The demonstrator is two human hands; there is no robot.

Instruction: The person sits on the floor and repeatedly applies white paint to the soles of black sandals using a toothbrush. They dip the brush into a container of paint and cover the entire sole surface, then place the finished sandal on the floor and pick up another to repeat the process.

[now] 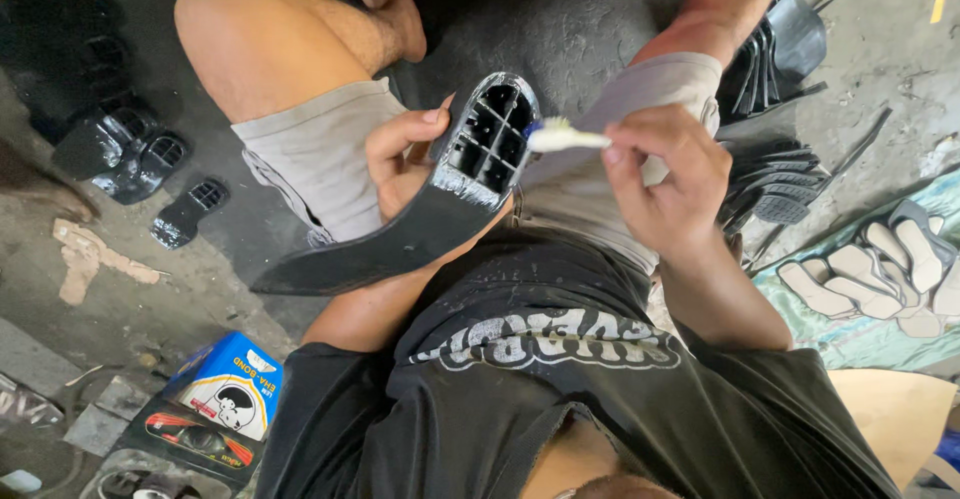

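I am seeing little open room: knees are closing in at 10 and 1 o'clock, black heels (135, 149) are lying at 9, a sole stack (775, 184) at 3. My left hand (400, 154) is gripping the black sole (420, 229) over the lap at centre, thumb curled on its rim. My right hand (665, 174) is pinching a white brush (562, 138) whose tip is touching the heel's ribbed, gridded hollow. The sole is looking smooth, matte, white-smeared along its edge.

Brush (562, 137) touches sole (420, 221) heel; spare heels (130, 149) lie left
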